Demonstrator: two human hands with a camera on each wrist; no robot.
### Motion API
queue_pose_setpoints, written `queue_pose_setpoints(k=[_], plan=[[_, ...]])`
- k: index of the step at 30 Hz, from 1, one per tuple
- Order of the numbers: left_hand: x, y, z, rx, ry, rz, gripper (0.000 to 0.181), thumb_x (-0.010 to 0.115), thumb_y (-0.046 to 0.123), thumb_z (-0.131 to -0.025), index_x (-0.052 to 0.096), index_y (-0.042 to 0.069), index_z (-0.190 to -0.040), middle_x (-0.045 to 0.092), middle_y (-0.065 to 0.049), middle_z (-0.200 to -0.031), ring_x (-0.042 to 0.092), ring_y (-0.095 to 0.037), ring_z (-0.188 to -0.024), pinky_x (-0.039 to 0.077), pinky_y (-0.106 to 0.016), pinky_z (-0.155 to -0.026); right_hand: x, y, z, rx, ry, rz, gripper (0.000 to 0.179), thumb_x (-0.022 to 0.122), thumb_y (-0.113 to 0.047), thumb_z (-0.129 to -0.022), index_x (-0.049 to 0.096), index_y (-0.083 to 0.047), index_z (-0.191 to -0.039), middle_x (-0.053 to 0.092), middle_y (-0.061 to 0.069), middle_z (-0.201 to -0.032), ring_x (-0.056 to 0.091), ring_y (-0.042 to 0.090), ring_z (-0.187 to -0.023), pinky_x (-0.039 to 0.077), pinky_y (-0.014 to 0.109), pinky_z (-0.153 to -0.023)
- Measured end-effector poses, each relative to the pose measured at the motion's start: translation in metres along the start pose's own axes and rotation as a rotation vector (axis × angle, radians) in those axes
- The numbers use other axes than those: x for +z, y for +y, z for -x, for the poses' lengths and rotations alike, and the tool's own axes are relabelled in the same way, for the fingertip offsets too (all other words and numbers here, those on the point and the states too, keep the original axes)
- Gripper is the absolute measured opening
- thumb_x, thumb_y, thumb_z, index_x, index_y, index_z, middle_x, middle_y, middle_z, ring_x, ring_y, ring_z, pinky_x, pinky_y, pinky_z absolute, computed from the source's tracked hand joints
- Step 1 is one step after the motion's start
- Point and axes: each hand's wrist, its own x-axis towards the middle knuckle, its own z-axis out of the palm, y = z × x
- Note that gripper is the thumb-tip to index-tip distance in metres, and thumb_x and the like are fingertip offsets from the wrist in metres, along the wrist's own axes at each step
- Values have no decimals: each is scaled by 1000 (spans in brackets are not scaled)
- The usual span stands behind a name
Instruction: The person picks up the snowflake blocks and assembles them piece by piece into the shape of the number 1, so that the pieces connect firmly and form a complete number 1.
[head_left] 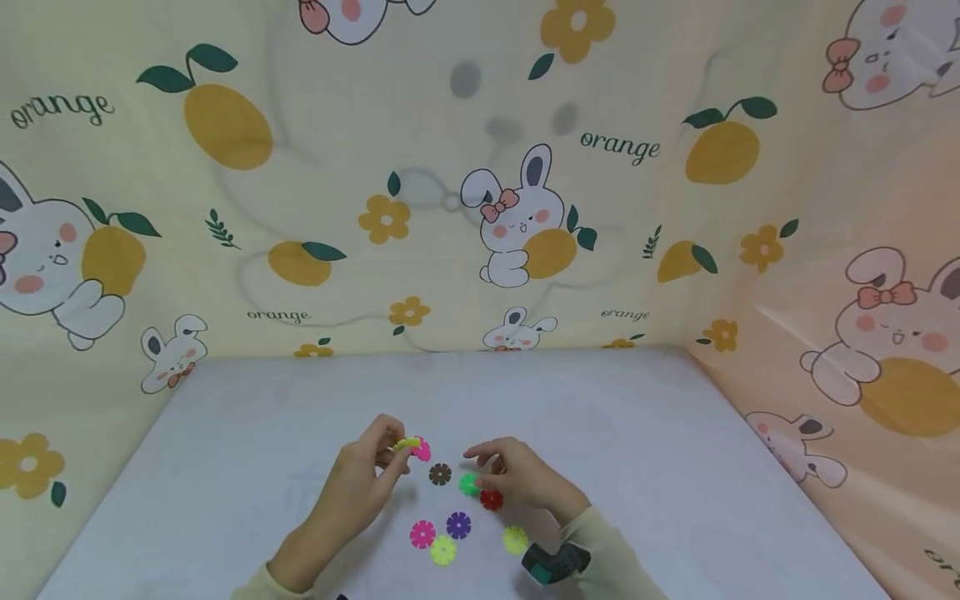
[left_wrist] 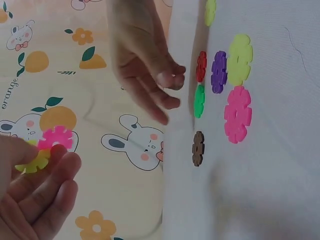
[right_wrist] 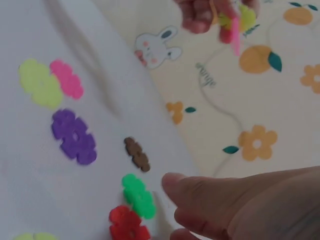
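My left hand is raised over the table and pinches a yellow notched plastic disc between thumb and fingers. A pink notched disc is joined to it at an angle and sticks out past the fingertips. My right hand hovers over the table with its fingers loosely bent and nothing in them. Below and beside its fingertips lie a green disc and a red disc. Between the two hands is a brown disc, flat on the table.
Nearer the front edge, a purple disc, another pink disc and a yellow-green disc lie grouped. One more yellow-green disc is beside the right wrist. Printed cloth hangs behind the white table.
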Motion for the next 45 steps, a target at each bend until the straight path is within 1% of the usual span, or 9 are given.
queue_pose_setpoints(k=[2,6,9,16,24,29,35,40,45], plan=[[0,-2,0,18,19,6,23,66,-2,-94,51,13,-103,75,2,-81,68,-2,-67,52,-21,-63,2,4,-1,15,4,30,35,75,-10,-90,71,-11,-125,67,5,-107,54,16,-86,49,23,-67],[0,-5,0,58,53,25,30,63,-4,-95,51,11,-118,75,4,-81,68,-3,-69,55,-22,-65,7,10,-2,14,10,73,33,78,-10,-87,73,-10,-119,65,3,-102,52,17,-87,47,23,-70],[0,-6,0,52,58,36,36,63,-3,-96,54,13,-127,75,5,-81,66,0,-70,58,-23,-68,8,12,-2,-9,16,90,29,79,-8,-86,75,-8,-115,64,3,-98,51,17,-84,46,23,-70],[-1,-3,-1,-36,36,88,19,63,0,-97,64,12,-111,75,1,-92,67,-2,-73,58,-20,-73,9,8,2,-36,33,121,19,79,-7,-86,75,-7,-105,64,2,-95,53,16,-86,46,24,-72],[-1,-3,-1,-53,24,144,15,62,-2,-97,63,11,-105,74,-1,-92,71,-15,-76,58,-21,-71,12,2,2,0,49,153,18,81,-13,-85,73,-10,-101,64,0,-91,52,13,-81,46,25,-69],[0,-4,-2,-64,14,146,14,62,-1,-97,62,11,-104,75,-1,-91,69,-9,-74,57,-22,-70,16,1,-1,-8,38,160,14,80,-11,-85,70,-12,-96,64,-3,-88,53,10,-78,47,24,-67],[1,-6,-2,-83,4,146,14,62,-1,-97,62,11,-104,75,-1,-93,67,-3,-72,57,-21,-70,17,2,-3,-37,8,84,15,76,-6,-88,64,-13,-92,63,-4,-84,57,9,-75,49,22,-63],[2,-8,-3,-90,-23,184,11,61,1,-98,58,10,-103,74,-1,-81,67,-5,-69,57,-24,-67,15,1,-3,-69,-3,46,14,69,-4,-92,64,-10,-103,64,-1,-87,58,10,-75,49,21,-61],[1,-9,-4,-161,-89,302,8,58,6,-101,51,7,-104,73,-9,-76,69,-10,-68,58,-26,-69,12,-5,-2,-85,7,-1,35,59,-4,-95,61,-9,-129,61,4,-94,53,9,-69,46,21,-55]])
